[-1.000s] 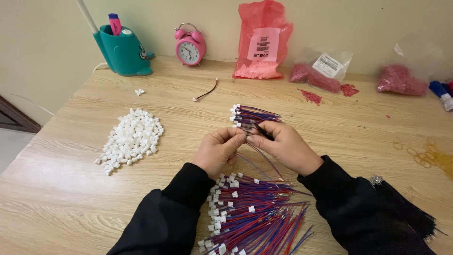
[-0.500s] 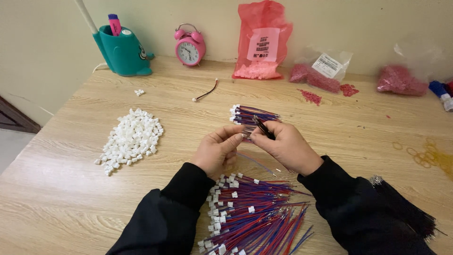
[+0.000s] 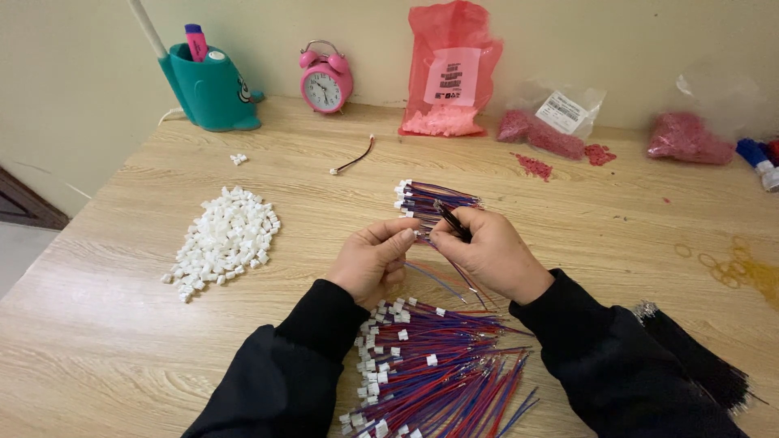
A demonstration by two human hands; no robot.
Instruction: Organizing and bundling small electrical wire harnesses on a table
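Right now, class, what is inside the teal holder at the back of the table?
A pink and purple marker and a white-capped item stick up out of the teal holder. Their lower parts, and anything else inside, are hidden by its wall.

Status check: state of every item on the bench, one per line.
Left hand: pinching wire ends.
Right hand: gripping black tweezers.
Wire bundle: lying behind hands.
Near wire pile: loose, fanned.
White connector heap: loose.
Pink bag: upright against wall.
Alarm clock: standing.

A light wooden table [image 3: 146,349] carries white connectors [image 3: 223,239] (heaped), wire bundles [image 3: 434,369], red bags [image 3: 449,73], alarm clock [image 3: 326,79]
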